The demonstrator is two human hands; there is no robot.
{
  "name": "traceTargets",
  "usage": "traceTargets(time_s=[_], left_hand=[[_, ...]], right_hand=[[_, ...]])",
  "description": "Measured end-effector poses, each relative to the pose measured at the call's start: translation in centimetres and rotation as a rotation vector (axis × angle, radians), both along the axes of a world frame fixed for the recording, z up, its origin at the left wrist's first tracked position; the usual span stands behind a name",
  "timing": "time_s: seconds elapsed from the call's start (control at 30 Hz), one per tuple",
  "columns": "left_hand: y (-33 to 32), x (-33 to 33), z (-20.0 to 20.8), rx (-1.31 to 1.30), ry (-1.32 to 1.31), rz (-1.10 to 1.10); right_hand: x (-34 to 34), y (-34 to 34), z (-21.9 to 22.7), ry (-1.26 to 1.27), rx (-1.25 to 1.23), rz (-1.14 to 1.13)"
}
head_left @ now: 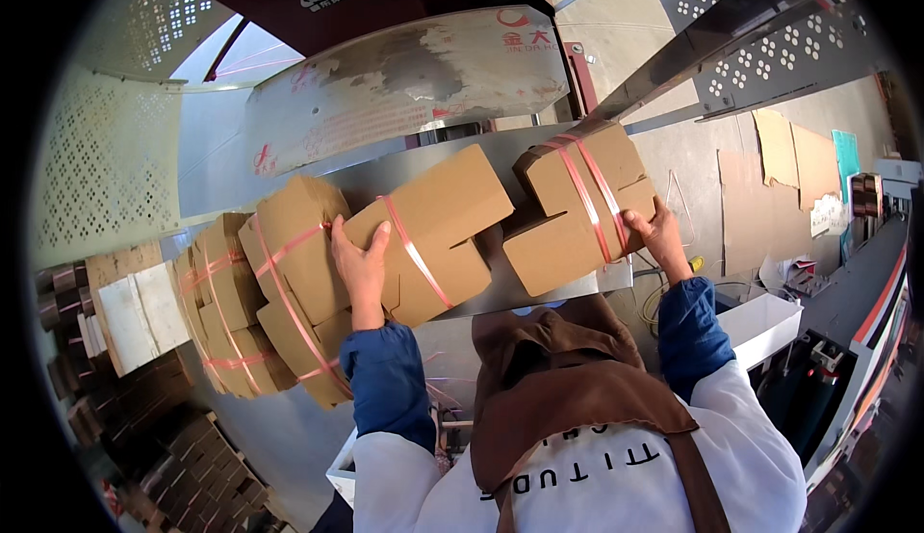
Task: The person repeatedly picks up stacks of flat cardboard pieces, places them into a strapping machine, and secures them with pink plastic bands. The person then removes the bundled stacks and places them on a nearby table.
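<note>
Three strapped bundles of flat brown cardboard blanks lie within reach on a metal table. My left hand (363, 273) is at the gap between the middle cardboard bundle (448, 215) and the left cardboard bundle (298, 283), thumb and index finger spread and touching the cardboard; its other fingers are hidden. My right hand (664, 237) grips the right edge of the right cardboard bundle (563, 230), thumb on top beside two pink straps. The middle and right bundles are apart, with a dark gap between them. Notched slots show in their top sheets.
Another strapped cardboard bundle (226, 312) stands beyond the left one. Behind the metal table (539, 300) rises a machine with a worn metal panel (404, 90) and a slanting dark beam (712, 37). Cardboard sheets (741, 210) lie on the floor at right; stacked cardboard (207, 470) stands lower left.
</note>
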State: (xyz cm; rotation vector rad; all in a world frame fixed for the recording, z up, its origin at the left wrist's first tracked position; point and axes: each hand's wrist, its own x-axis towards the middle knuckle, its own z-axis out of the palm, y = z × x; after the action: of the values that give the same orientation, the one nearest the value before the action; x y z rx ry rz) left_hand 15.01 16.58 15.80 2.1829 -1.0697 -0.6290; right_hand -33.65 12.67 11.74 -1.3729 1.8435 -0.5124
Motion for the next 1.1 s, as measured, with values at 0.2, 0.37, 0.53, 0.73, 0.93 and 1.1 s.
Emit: traceTargets(time_s=[0.2,0.37,0.53,0.73,0.93,1.1], left_hand=[[-1.4,2.3,-1.3,-0.014,0.245,0.041],[-2.5,1.6,-1.0,-0.033,0.326,0.047],[-2.6,-1.8,0.4,0.003,0.239,-0.087],[-1.0,-0.9,-1.9,-0.138,0.76,0.108],[0.0,-2.3,0.4,0.13,1.156,0.385],[0.0,-1.4,-1.9,-0.022,1.283,0.343]], right_hand=[[1.5,-0.8,0.1,-0.01,0.02,-0.052],[2.0,-0.6,-0.8,-0.038,-0.033,-0.074],[2.8,-0.6,0.4,0.052,0.002,-0.067],[1.1,-0.4,1.0,-0.327,0.1,-0.098],[-3.8,-3.8,-6.3,-0.66,0.422,-0.089],[-1.4,-1.1,-7.9,-0.955,0.491,-0.013]])
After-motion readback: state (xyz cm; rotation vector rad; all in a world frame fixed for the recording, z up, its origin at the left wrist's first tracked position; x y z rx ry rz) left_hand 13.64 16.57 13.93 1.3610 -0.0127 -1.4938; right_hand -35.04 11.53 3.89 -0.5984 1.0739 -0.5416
